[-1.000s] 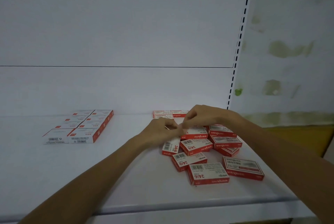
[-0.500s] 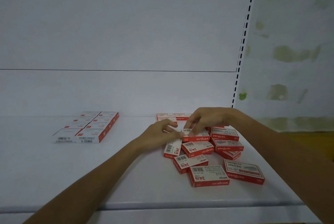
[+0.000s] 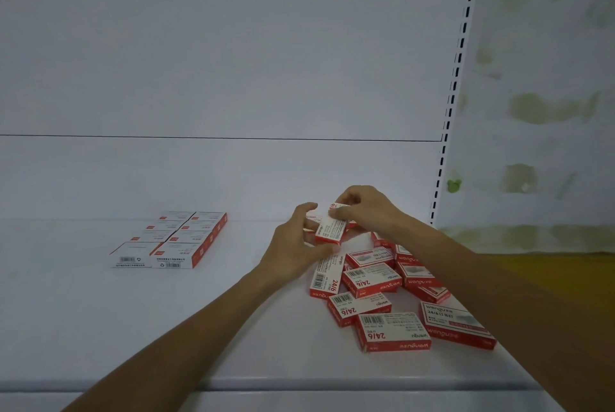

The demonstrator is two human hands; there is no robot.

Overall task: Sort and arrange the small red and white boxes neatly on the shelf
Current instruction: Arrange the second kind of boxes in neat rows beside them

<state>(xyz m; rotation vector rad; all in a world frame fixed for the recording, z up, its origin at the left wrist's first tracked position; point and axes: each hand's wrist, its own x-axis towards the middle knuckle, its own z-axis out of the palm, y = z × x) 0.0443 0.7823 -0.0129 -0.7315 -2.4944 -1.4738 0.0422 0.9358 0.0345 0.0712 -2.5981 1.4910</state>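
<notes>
Both hands hold one red-and-white 24/6 box [image 3: 329, 228] over the back of the loose pile, right side of the white shelf [image 3: 133, 328].

Left hand [image 3: 293, 245] grip: thumb and fingers curled round the box's near end and left edge. Right hand [image 3: 362, 212] grip: fingertips pinch the far end. The box is tilted with its white label face up, off the shelf surface, just above the pile's back-left corner. The loose pile [image 3: 372, 281] is the same red-and-white boxes lying flat, some overlapping, facing mixed directions, and it spreads toward the front right edge. The neat block [image 3: 176, 240] has two columns, several rows, edges touching, and sits on the left of the shelf well apart from the pile. A slotted upright [image 3: 456, 78] is at the right, with a stained wall [image 3: 549, 112] beyond.
</notes>
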